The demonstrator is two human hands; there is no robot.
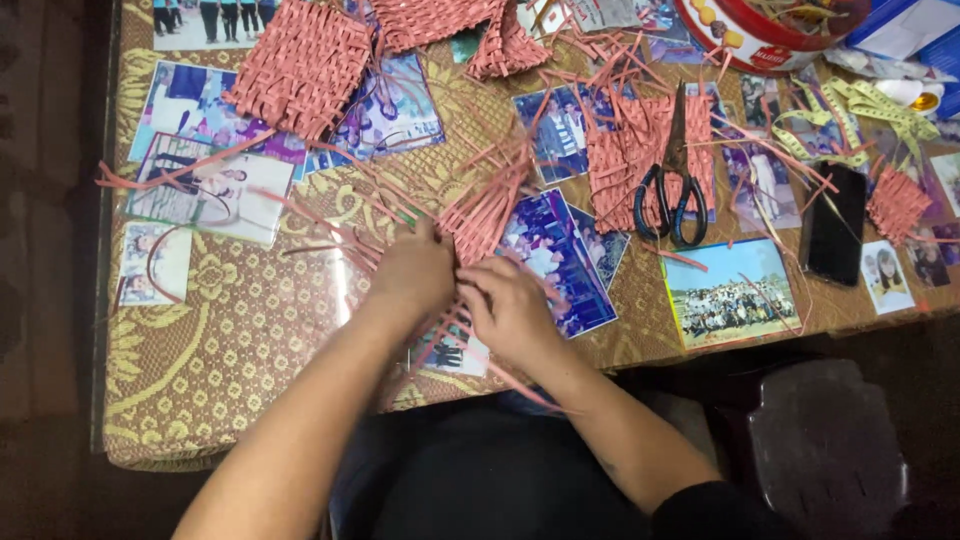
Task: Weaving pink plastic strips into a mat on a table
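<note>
My left hand (415, 272) and my right hand (510, 308) meet at the table's front edge, both gripping a partly woven piece of pink paper strips (484, 212). Loose strip ends fan out from it up and to the left, and others trail down under my wrists. A finished pink woven square (300, 65) lies at the back left. Another woven mat (640, 150) rests to the right with black-handled scissors (672, 190) on top of it.
Many photographs (730, 292) are under the glass top of a table covered in gold lace cloth (210, 330). A black phone (835, 225), a yellow measuring tape (860, 110), a small woven piece (897, 203) and a red round tin (770, 35) are at the right. A dark stool (825, 450) stands below.
</note>
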